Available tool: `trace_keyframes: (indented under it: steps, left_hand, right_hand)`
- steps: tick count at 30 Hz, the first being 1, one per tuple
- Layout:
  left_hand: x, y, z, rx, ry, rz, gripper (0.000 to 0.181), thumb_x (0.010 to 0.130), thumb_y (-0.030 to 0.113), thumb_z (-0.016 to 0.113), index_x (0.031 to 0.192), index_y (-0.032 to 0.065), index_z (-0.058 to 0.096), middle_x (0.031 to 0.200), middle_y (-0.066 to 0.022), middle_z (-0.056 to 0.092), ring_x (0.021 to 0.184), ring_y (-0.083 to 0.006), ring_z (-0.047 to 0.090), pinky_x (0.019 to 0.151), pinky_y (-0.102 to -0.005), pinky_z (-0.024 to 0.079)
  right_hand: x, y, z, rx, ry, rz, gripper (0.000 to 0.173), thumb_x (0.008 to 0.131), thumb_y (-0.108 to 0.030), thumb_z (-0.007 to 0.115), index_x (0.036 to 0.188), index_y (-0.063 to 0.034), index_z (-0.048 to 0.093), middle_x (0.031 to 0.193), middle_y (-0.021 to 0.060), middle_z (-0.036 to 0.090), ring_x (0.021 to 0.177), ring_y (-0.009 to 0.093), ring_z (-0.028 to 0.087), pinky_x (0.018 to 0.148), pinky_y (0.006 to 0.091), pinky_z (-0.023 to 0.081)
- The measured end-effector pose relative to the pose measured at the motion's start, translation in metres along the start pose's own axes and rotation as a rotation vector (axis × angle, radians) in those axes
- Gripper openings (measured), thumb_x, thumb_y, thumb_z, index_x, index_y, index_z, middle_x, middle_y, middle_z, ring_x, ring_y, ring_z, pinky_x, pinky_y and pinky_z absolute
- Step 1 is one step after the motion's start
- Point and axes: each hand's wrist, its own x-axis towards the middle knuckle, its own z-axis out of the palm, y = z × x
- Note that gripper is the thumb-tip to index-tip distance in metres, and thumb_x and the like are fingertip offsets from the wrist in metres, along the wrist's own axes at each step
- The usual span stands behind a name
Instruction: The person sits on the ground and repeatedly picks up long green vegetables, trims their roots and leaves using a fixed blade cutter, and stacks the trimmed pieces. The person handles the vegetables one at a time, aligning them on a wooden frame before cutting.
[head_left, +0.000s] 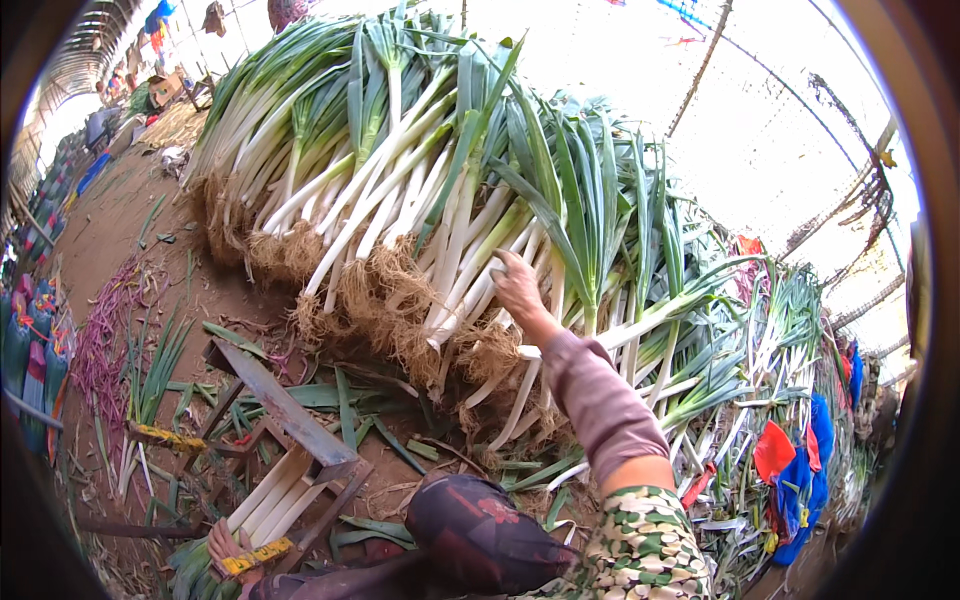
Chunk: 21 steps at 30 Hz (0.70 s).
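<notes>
A large heap of leeks leans before me, green leaves towards the top and brown roots towards my knees. My right hand reaches into its middle, against the white stalks. Its fingers are curled and partly hidden, so I cannot tell whether they grip one. At the lower left, my left hand is held around a small bunch of leeks, just below their white stalks. That bunch lies in a rusty metal frame with yellow measuring tape fixed across an arm. The bunch's root ends are hidden behind the frame's plate.
Purple ties and loose green leaves lie on the bare soil at left. Bundled leeks stand at the far left edge. Blue and red plastic bags lie at right. My knee is close to the frame.
</notes>
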Motion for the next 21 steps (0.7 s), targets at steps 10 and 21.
trace_keyframes:
  steps: [10, 21]
  left_hand:
    - [0.001, 0.03, -0.046, 0.053, -0.042, -0.042, 0.046, 0.093, 0.032, 0.047, 0.128, 0.0029, 0.045, 0.13, -0.0135, 0.047, 0.123, -0.0323, 0.039, 0.106, -0.0478, 0.026]
    - [0.004, 0.012, -0.023, 0.046, -0.043, -0.025, 0.046, 0.094, 0.032, 0.046, 0.129, 0.0031, 0.044, 0.13, -0.0129, 0.048, 0.122, -0.0306, 0.042, 0.106, -0.0463, 0.028]
  right_hand:
    - [0.079, 0.124, -0.102, -0.412, 0.384, 0.511, 0.04, 0.081, -0.01, 0.046, 0.12, -0.0006, 0.05, 0.114, 0.0237, 0.056, 0.104, 0.038, 0.056, 0.094, 0.0408, 0.044]
    - [0.052, 0.02, 0.015, -0.326, 0.337, 0.384, 0.078, 0.075, -0.009, 0.067, 0.143, -0.0066, 0.029, 0.149, 0.0274, 0.014, 0.129, 0.048, 0.032, 0.109, 0.0419, 0.031]
